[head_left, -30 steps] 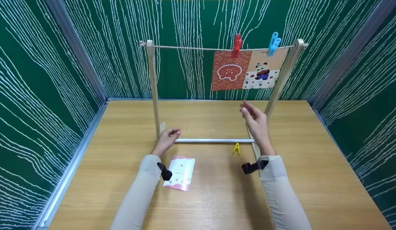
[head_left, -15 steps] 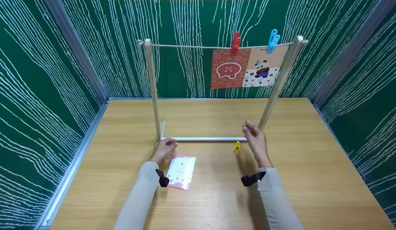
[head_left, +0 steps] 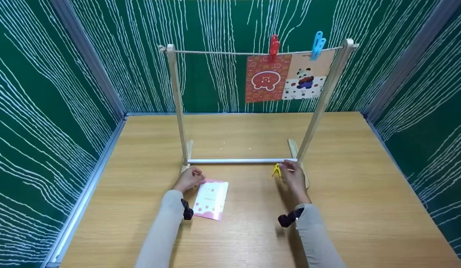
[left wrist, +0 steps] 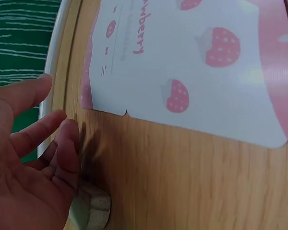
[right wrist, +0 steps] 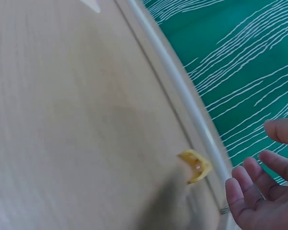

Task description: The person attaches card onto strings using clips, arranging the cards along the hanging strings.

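A yellow clothespin (head_left: pixel 276 171) lies on the table just in front of the rack's white crossbar (head_left: pixel 237 161). Close beside it, my right hand (head_left: pixel 295 181) reaches down, and the right wrist view shows its fingers loosely spread, apart from the clothespin (right wrist: pixel 197 166). My left hand (head_left: pixel 189 179) hovers by the upper left corner of a pink and white strawberry card (head_left: pixel 211 201). In the left wrist view its relaxed fingers (left wrist: pixel 62 139) hold nothing, with a gap to the card (left wrist: pixel 182 62).
From the rack's rope (head_left: pixel 215 53) hang a red bear card (head_left: pixel 267 93) under a red clothespin (head_left: pixel 274 44) and a panda card (head_left: pixel 293 67) under a blue clothespin (head_left: pixel 318 44). Wooden posts (head_left: pixel 179 111) stand at both ends. Green walls enclose the table (head_left: pixel 245 238).
My right hand has come down from below the hanging cards to beside the yellow clothespin. The left hand has dropped slightly toward the strawberry card. The cards still hang in place.
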`<state>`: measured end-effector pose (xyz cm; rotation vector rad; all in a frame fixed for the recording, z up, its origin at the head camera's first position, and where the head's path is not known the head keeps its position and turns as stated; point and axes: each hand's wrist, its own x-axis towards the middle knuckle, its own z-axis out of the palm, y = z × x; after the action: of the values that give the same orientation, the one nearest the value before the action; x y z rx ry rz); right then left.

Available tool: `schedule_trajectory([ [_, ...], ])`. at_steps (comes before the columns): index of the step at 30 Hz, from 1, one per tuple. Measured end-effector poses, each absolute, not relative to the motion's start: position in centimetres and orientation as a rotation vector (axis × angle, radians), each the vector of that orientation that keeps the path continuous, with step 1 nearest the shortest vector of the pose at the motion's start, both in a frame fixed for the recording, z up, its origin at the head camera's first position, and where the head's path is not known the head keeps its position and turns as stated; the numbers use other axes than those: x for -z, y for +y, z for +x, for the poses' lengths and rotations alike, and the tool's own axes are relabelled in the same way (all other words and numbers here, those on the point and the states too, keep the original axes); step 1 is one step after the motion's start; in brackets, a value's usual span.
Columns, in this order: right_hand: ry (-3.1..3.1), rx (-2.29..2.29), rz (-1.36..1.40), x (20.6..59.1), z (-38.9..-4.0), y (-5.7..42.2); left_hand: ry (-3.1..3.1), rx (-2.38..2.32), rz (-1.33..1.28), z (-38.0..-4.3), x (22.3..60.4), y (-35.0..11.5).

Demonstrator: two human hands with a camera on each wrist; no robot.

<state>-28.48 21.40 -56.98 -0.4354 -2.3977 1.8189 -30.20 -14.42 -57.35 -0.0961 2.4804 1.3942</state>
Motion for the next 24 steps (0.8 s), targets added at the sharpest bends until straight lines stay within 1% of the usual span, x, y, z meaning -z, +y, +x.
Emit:
schedule_trajectory([
  [11,-2.53,-1.801,-0.528,60.0,-27.9,21.7,2.528,-1.227,-0.012,-30.0,57.4,-14.2],
  [17,-2.614,-1.603,-0.433,60.6,-28.4,21.1,2.557,-1.16,0.044,-29.9,56.9,-13.8],
  [24,-2.635,-1.477,-0.38,61.2,-28.6,20.5,2.569,-1.09,0.009,-30.0,56.7,-13.4],
])
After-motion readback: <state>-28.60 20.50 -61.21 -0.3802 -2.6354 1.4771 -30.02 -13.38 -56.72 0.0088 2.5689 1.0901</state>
